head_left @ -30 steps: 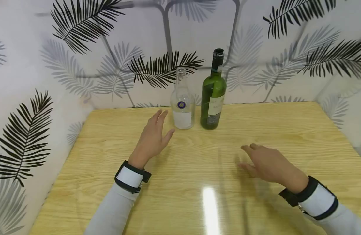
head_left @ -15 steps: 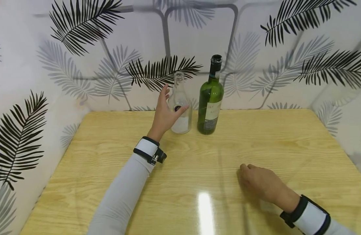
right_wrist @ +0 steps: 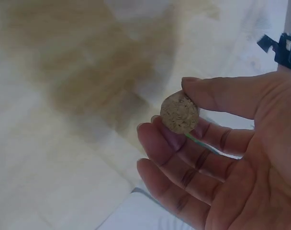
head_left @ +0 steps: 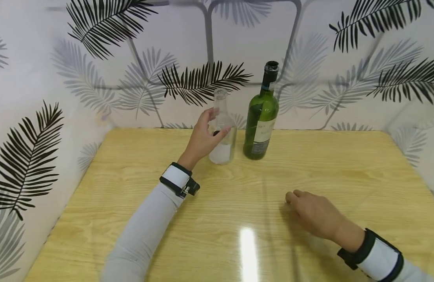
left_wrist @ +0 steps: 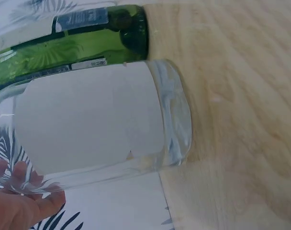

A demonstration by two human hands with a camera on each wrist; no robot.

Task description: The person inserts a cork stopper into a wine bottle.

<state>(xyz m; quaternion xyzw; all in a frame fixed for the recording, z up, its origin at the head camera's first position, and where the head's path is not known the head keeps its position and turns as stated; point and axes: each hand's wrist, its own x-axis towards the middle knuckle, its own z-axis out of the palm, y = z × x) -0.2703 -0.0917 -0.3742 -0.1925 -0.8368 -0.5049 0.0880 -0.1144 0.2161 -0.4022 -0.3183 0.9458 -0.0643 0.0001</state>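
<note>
My left hand grips a clear glass bottle round its shoulder, thumb across the front. In the left wrist view the bottle's wide white label and thick base fill the middle, with fingertips at the shoulder. Just to its right a green wine bottle stands uncorked, with a black neck and a pale label. My right hand is low over the right half of the table. The right wrist view shows it pinching a cork between thumb and fingers, round end outward.
The pale wooden table ends at the back against a leaf-patterned cloth. Both bottles stand near that back edge, close side by side. A bright reflection lies on the tabletop in front.
My left hand has reached forward and right to the clear bottle and closed round it; the bottle has shifted slightly toward me. The right hand's spread fingers have drawn together.
</note>
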